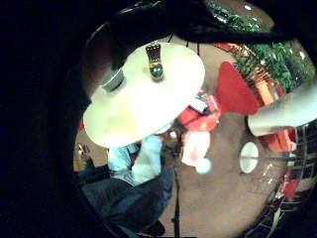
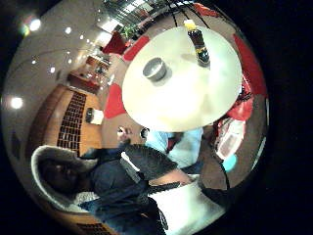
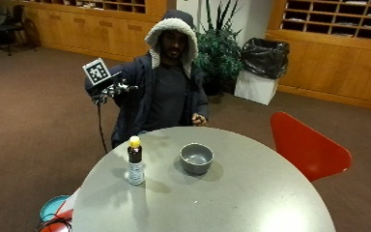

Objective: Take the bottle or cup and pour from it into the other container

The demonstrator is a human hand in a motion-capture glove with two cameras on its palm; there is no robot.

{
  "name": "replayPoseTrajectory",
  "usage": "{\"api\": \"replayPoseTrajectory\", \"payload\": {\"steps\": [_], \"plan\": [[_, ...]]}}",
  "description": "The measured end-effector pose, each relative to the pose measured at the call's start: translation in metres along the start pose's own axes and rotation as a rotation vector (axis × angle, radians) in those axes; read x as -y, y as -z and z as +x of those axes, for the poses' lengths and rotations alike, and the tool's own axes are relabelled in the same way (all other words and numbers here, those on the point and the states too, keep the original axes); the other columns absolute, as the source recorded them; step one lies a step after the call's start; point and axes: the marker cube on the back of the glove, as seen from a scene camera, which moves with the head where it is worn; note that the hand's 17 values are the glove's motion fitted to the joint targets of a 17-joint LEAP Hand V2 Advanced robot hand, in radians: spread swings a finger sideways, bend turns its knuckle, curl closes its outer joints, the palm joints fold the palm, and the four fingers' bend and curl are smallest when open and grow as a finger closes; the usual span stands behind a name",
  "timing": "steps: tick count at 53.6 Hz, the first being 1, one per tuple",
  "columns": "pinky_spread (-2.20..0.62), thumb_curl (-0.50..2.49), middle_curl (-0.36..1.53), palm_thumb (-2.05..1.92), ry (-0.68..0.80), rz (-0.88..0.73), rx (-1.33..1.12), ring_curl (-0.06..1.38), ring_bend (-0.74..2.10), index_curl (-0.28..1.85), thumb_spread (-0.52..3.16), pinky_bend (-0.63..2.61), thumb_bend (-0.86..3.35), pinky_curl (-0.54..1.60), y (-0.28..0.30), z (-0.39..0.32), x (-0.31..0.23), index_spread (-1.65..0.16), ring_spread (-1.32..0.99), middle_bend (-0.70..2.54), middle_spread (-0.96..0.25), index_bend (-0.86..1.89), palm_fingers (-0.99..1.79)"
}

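A dark bottle with a yellow cap and a white label stands upright on the round grey table, left of centre. A grey cup stands beside it, a short gap to its right. My gloved right hand is raised in the air beyond the table's far left edge, well above and behind the bottle, holding nothing, its fingers loosely spread. Both palm views look down on the table from a distance, with the bottle and the cup small on it.
The person's bare left hand rests at the table's far edge. A red chair stands at the table's right. A teal thing and red items lie on the floor at the near left. A plant and a black-bagged bin stand behind.
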Motion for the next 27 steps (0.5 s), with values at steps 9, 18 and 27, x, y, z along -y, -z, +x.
{"api": "replayPoseTrajectory", "payload": {"steps": [9, 18, 27], "plan": [[0.28, 0.15, 0.13, 0.27, -0.025, 0.121, 0.349, 0.09, 0.20, 0.15, 0.66, 0.41, 0.06, 0.18, -0.054, 0.042, 0.055, -0.28, 0.14, 0.22, 0.04, 0.17, 0.28], [0.33, 0.21, 0.18, 0.33, -0.118, 0.134, 0.616, 0.12, 0.20, 0.19, 0.78, 0.46, 0.00, 0.24, -0.123, 0.071, 0.105, -0.30, 0.18, 0.19, 0.06, 0.14, 0.23], [0.35, 0.26, 0.21, 0.38, -0.218, 0.057, 0.740, 0.15, 0.21, 0.21, 0.81, 0.52, -0.02, 0.28, -0.172, 0.082, 0.162, -0.28, 0.20, 0.19, 0.08, 0.13, 0.18]]}}
